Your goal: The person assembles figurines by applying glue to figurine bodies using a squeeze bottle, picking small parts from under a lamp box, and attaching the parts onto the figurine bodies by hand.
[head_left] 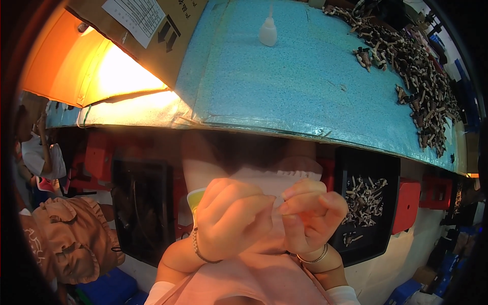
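Note:
Above my lap, my left hand (231, 216) and my right hand (310, 211) are held close together with fingertips nearly meeting. The left fingers are curled in, thumb side toward the right hand. My right hand pinches with thumb and index finger, its other fingers bent. Anything between the fingertips is too small to make out. Beyond the hands is the blue-covered table (244, 91). A white squeeze bottle (268, 34) with a thin nozzle stands on it, far from both hands.
Small brown and white pieces (429, 96) heap along the table's right side. More lie in a black tray (373, 246) at my right; another black tray (142, 213) is at my left. A cardboard box (168, 30) stands beside a glowing orange panel (61, 56). A person (38, 152) is far left.

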Demonstrator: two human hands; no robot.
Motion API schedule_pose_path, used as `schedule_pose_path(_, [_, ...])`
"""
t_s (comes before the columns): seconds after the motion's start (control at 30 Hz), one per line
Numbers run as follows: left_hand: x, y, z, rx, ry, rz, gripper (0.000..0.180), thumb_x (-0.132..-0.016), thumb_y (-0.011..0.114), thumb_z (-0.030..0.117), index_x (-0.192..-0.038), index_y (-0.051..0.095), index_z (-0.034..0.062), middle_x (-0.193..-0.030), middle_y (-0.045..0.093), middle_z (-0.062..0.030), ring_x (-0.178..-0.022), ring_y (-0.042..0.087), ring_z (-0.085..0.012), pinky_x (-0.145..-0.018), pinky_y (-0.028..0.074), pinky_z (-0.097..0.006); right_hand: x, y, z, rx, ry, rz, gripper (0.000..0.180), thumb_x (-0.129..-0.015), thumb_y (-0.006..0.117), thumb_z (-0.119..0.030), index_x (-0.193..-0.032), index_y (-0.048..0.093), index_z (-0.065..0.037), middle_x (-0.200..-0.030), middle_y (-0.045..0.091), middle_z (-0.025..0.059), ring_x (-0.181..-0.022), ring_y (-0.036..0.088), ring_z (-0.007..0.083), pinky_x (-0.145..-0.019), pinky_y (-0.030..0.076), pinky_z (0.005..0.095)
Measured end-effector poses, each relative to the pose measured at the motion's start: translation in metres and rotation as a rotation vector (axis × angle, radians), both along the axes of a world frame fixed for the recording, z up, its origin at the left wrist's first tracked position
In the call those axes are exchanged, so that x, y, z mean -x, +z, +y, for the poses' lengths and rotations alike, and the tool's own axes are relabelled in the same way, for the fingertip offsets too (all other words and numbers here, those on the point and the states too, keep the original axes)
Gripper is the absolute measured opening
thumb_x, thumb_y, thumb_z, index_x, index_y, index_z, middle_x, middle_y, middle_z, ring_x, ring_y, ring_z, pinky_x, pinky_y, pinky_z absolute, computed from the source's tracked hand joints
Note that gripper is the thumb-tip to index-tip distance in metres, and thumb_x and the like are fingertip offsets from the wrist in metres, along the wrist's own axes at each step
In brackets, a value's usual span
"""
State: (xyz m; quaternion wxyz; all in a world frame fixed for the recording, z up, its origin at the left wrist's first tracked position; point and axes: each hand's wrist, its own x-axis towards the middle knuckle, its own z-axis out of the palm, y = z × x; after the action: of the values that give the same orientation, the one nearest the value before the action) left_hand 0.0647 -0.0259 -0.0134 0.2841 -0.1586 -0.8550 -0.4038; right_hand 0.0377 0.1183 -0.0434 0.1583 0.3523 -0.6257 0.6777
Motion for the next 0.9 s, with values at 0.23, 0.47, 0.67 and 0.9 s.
schedule_pose_path(0.23, [0.0025, 0.0036, -0.0017, -0.229, -0.196, -0.204, 0.021, -0.063, 0.068, -0.003, -0.082, 0.062, 0.0037, -0.075, 0.06, -0.005, -0.062, 0.054, -0.0188, -0.054, 0.039, -0.028, 0.0043, -0.0062, 0.0002, 0.214, 0.153, -0.216, 0.05, -0.08, 0.053, 0.004, -0.122, 0.026, -0.004, -0.083, 0.06, 0.0101, -0.087, 0.052, 0.0233, -0.079, 0.041, 0.0353])
schedule_pose_path(0.47, [0.0017, 0.0068, -0.0005, -0.137, -0.186, -0.128, 0.016, -0.067, 0.067, -0.003, -0.081, 0.061, 0.0029, -0.073, 0.06, -0.0053, -0.064, 0.053, -0.0157, -0.057, 0.041, -0.025, 0.0014, -0.0046, -0.0014, 0.299, 0.221, -0.265, 0.047, -0.081, 0.05, 0.005, -0.121, 0.027, -0.003, -0.085, 0.058, 0.0099, -0.088, 0.052, 0.0227, -0.078, 0.043, 0.0347])
schedule_pose_path(0.67, [0.0006, 0.0057, -0.0018, -0.146, -0.194, -0.121, 0.017, -0.066, 0.068, -0.003, -0.08, 0.062, 0.0034, -0.072, 0.059, -0.0045, -0.061, 0.052, -0.0152, -0.056, 0.04, -0.025, -0.0029, -0.0048, -0.0007, 0.284, 0.262, -0.32, 0.04, -0.082, 0.05, 0.006, -0.116, 0.031, -0.003, -0.085, 0.057, 0.0109, -0.086, 0.052, 0.0221, -0.078, 0.044, 0.0354])
schedule_pose_path(0.9, [0.0018, 0.0028, 0.0004, -0.14, -0.194, -0.102, 0.018, -0.065, 0.069, -0.003, -0.08, 0.062, 0.0038, -0.073, 0.059, -0.0044, -0.061, 0.052, -0.0149, -0.055, 0.04, -0.024, -0.0018, -0.0031, 0.0008, 0.272, 0.241, -0.312, 0.038, -0.083, 0.05, 0.005, -0.115, 0.031, -0.002, -0.083, 0.057, 0.0105, -0.086, 0.052, 0.0217, -0.079, 0.044, 0.0349])
